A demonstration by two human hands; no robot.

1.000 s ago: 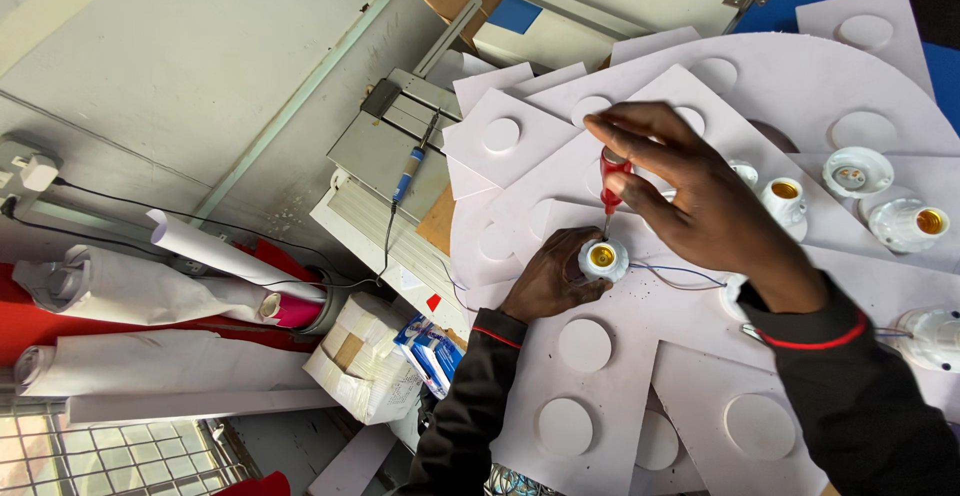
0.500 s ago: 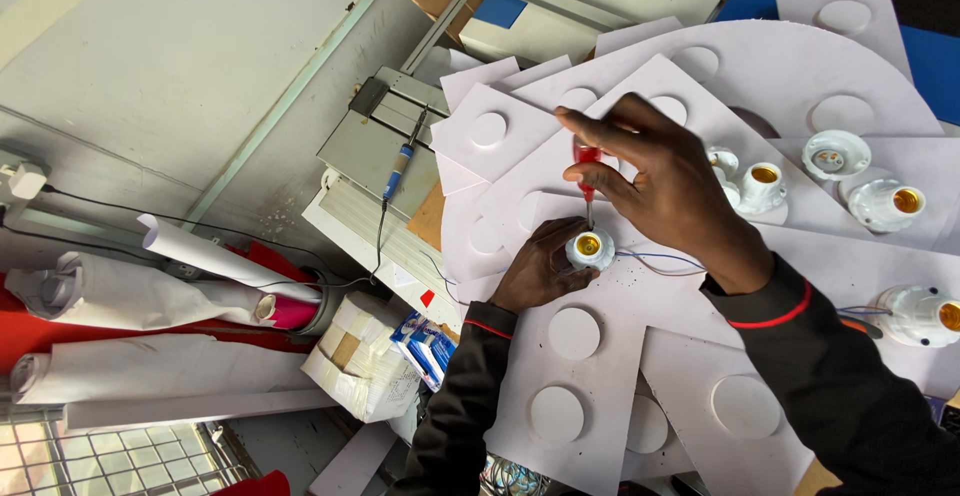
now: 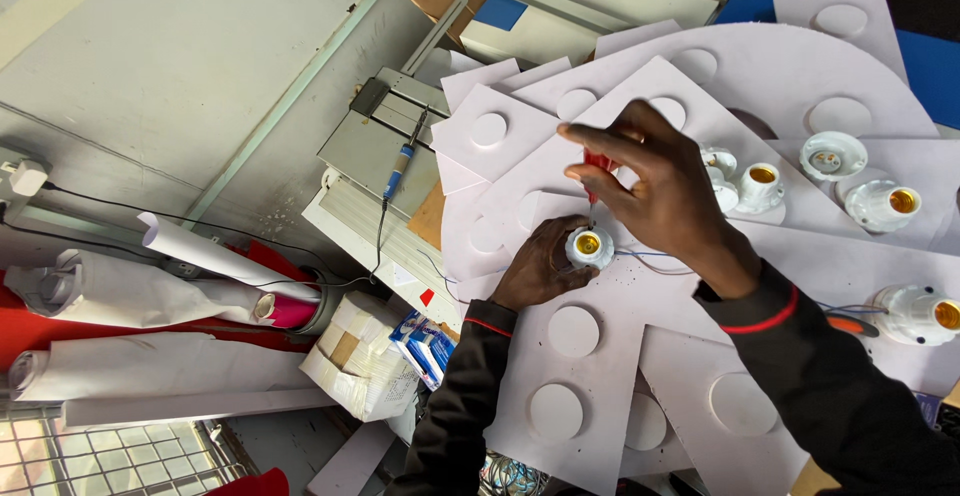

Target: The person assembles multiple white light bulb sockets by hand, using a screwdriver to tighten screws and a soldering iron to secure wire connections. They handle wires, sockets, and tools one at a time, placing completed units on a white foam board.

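Note:
My left hand [image 3: 540, 264] grips a white lamp holder [image 3: 589, 247] with a brass centre, pressing it onto a white board [image 3: 640, 316] that has raised round discs. Thin wires [image 3: 650, 256] run from the holder to the right. My right hand [image 3: 655, 191] is above it, fingers closed on a red-handled screwdriver [image 3: 597, 166] whose tip points down into the holder.
More white lamp holders [image 3: 760, 186] [image 3: 885, 203] [image 3: 925, 311] lie on the boards to the right. A blue soldering iron [image 3: 400, 168] rests on a metal case at left. Rolled paper [image 3: 130, 291] and a small carton [image 3: 360, 356] sit at lower left.
The view has shifted slightly; both hands stay on the same lamp holder, with the screwdriver kept upright in it. My right hand's fingers have turned a little on the handle.

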